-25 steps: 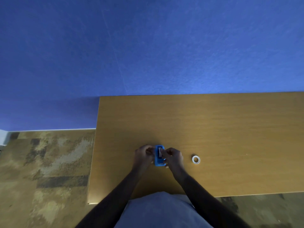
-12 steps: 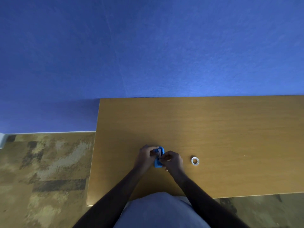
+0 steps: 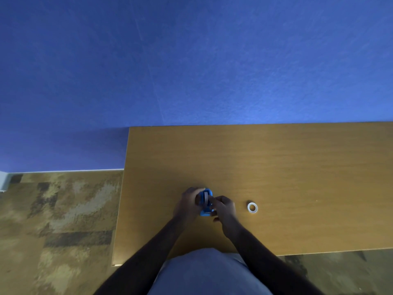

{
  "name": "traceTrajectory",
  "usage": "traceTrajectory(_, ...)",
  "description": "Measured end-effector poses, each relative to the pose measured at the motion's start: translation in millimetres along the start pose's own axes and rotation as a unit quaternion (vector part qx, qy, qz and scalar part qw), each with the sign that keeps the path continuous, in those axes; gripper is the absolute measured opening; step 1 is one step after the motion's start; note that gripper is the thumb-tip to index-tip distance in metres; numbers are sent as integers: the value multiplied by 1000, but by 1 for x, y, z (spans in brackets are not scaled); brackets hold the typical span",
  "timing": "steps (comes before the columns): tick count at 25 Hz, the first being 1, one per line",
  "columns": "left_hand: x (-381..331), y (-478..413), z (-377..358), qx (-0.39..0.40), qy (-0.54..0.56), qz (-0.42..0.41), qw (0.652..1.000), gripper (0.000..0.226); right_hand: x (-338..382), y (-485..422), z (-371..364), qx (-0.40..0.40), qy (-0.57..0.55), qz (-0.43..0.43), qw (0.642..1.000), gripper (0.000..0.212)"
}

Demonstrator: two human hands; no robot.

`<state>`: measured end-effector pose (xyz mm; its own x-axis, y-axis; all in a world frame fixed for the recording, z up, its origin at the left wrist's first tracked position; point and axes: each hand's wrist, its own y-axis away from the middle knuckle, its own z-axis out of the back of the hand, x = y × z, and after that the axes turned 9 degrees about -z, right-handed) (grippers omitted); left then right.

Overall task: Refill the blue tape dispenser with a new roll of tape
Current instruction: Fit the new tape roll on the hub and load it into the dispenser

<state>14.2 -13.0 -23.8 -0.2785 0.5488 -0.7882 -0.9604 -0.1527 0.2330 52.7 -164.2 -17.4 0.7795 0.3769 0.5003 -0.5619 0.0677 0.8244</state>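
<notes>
Now the blue tape dispenser point(image 3: 205, 202) sits between both hands, and it looks more wrapped up than it did a moment ago. The left hand point(image 3: 187, 204) has slid farther around its side and curls over the far end, gripping the body. The right hand point(image 3: 223, 207) has come in closer too — its fingertips point(image 3: 212, 204) press at the near side of the dispenser, pinching something small there that I cannot make out. A second ago more of the blue body showed between the hands; now only a strip of it peeks out, with a grey band running down its middle. That band may be a tape roll sitting in the slot, so I guess the roll is being pushed into place — but the picture is too small to be sure.

Off to the right of the right hand, well apart from it, a small white ring point(image 3: 252, 207) lies flat on the wooden table point(image 3: 297, 167). It has not moved. It could be the used-up core or a spare roll; I cannot tell which.
</notes>
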Motion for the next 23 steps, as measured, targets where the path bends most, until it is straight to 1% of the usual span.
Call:
traceTrajectory(2, 0, 1, -1, 4, 2, 6, 1000, 42, 1, -2, 0, -1, 8, 2, 1000, 35)
traceTrajectory(3, 0, 2, -1, 1, 2, 10, 1000, 39, 1, -3, -2, -1, 13, 1, 1000, 32)
traceTrajectory(6, 1, 1, -1, -9, 17, 18, 1000, 32, 1, -4, -4, -3, 29, 0, 1000, 12)
traceTrajectory(9, 2, -1, 0, -11, 24, 0, 1000, 21, 1, -6, -5, -13, 47, 12, 999, 11)
traceTrajectory(11, 4, -4, 0, -32, 35, -10, 999, 12, 2, -10, -5, -19, 58, 20, 998, 11)
traceTrajectory(12, 4, -5, 0, -41, 43, -7, 998, 13, 3, -10, -5, -21, 62, 22, 998, 12)
traceTrajectory(13, 4, -6, 0, -47, 46, -1, 998, 18, 4, -11, -5, -22, 64, 25, 997, 12)
traceTrajectory(15, 1, -6, 1, -37, 40, 8, 998, 31, 4, -13, -5, -22, 64, 31, 997, 14)
traceTrajectory(16, 0, -7, 2, -29, 38, 9, 999, 33, 5, -14, -5, -23, 62, 35, 997, 16)
traceTrajectory(20, 5, -8, 0, -24, 42, 21, 999, 36, 6, -17, -7, -44, 95, 62, 993, 27)
traceTrajectory(23, 8, -10, -2, -25, 51, 31, 998, 39, 5, -19, -6, -43, 107, 96, 989, 31)
